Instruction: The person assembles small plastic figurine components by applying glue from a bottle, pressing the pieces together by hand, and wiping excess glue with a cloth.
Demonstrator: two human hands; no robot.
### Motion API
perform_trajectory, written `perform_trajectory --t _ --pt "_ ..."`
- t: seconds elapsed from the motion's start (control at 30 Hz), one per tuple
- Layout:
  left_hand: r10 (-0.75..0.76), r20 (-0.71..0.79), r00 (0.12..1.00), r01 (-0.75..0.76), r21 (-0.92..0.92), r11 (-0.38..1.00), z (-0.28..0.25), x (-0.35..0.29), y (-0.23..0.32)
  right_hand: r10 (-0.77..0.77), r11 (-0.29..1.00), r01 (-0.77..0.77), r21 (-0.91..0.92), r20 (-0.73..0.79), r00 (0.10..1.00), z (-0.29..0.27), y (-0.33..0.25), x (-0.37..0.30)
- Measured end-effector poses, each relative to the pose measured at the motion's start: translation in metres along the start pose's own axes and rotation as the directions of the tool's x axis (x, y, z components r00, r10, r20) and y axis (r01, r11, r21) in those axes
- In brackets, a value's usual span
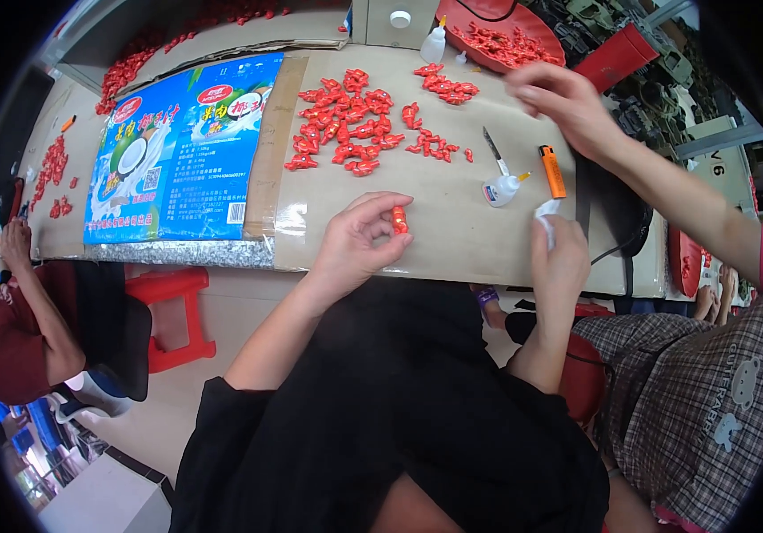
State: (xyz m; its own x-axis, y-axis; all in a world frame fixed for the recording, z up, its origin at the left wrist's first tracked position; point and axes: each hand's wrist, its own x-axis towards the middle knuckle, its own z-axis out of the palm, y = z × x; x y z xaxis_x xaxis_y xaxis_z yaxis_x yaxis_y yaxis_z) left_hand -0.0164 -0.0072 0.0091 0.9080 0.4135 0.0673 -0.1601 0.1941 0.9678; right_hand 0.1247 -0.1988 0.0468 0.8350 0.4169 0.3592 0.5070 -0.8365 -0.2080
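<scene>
Between the thumb and fingers of my left hand (365,238) is a small red figurine piece (400,220) with gold marks, held just above the table's near edge. My right hand (561,258) pinches a crumpled white tissue (547,210). Ahead of that hand stands a white glue bottle (499,191) with a yellow tip. An orange lighter (552,171) lies beside the bottle, and a thin-bladed knife (495,151) lies behind it. Many similar red pieces (346,123) are spread over the table beyond my left hand.
Another person's hand (568,102) reaches in from the right over the table. A red tray (506,40) of pieces and a second glue bottle (434,43) stand at the back. Blue printed cardboard (186,151) covers the table's left. Another person (30,329) sits far left near a red stool (172,311).
</scene>
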Motion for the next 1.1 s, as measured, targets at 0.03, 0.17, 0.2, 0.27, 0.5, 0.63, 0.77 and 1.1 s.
perform_trajectory --t 0.03,0.17,0.2,0.27,0.5,0.63,0.77,1.1 --pt "0.001 -0.008 1.0 -0.001 0.004 1.0 0.0 -0.001 0.001 -0.071 0.945 0.008 0.328 0.18 0.981 -0.009 -0.005 -0.004" --pt "0.021 0.026 0.999 -0.021 -0.017 1.0 -0.003 0.003 -0.008 -0.318 0.489 -0.33 0.807 0.517 0.795 -0.014 -0.036 -0.011" --pt "0.023 0.012 1.0 -0.023 -0.034 0.999 -0.003 0.0 -0.008 -0.319 0.491 -0.323 0.809 0.512 0.798 -0.009 -0.045 -0.01" --pt "0.035 -0.014 0.999 -0.036 -0.051 0.998 -0.002 -0.002 -0.007 -0.215 0.495 -0.225 0.839 0.369 0.904 0.008 -0.065 0.0" --pt "0.012 -0.076 0.997 -0.02 -0.105 0.994 -0.004 -0.003 -0.009 -0.096 0.752 -0.204 0.627 0.411 0.906 0.044 -0.11 0.068" --pt "0.014 -0.068 0.998 -0.022 -0.115 0.993 -0.004 0.0 -0.011 -0.018 0.781 -0.252 0.571 0.424 0.906 0.067 -0.112 0.088" --pt "0.022 -0.069 0.997 -0.03 -0.109 0.994 -0.005 -0.002 -0.008 -0.117 0.614 -0.307 0.728 0.469 0.876 0.057 -0.104 0.073" --pt "0.123 -0.013 0.992 -0.123 -0.035 0.992 -0.006 -0.001 -0.015 -0.385 0.335 0.061 0.94 0.078 0.92 0.05 -0.07 -0.011"
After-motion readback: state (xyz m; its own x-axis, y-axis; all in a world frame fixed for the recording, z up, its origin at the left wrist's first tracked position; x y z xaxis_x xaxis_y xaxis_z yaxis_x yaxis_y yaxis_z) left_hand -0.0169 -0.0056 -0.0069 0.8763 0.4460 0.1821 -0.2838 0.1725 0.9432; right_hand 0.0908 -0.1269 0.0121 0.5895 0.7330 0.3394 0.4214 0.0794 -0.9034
